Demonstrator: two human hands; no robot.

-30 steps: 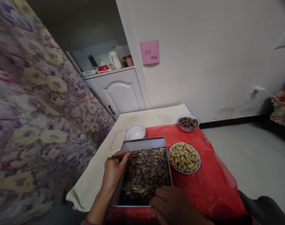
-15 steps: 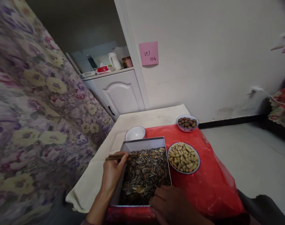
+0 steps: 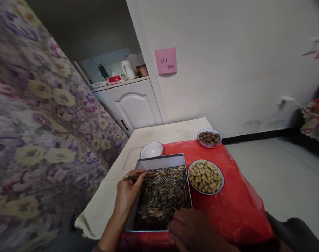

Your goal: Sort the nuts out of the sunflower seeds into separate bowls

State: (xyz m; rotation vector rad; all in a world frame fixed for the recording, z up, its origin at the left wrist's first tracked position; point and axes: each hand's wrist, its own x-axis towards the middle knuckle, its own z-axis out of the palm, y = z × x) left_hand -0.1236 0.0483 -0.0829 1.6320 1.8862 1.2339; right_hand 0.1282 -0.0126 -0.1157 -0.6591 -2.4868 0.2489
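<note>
A shallow grey box (image 3: 159, 160) filled with striped sunflower seeds and mixed nuts (image 3: 163, 196) sits at the near edge of the table. My left hand (image 3: 128, 196) grips a pair of brown chopsticks (image 3: 140, 175) at the box's left wall, tips reaching over the seeds. My right hand (image 3: 193, 229) rests at the box's near right corner, fingers curled down against it; what they hold, if anything, is hidden.
A plate of peanuts (image 3: 206, 176) lies right of the box on a red plastic sheet (image 3: 235, 206). A bowl of brown nuts (image 3: 210, 137) stands behind it, an empty white bowl (image 3: 151, 149) behind the box. Floral fabric (image 3: 44, 122) hangs left; white wall and cabinet (image 3: 133, 103) lie beyond.
The chopsticks in my left hand shifted slightly, their tips now a little further over the seeds. My right hand has stayed put. The view has drifted a little.
</note>
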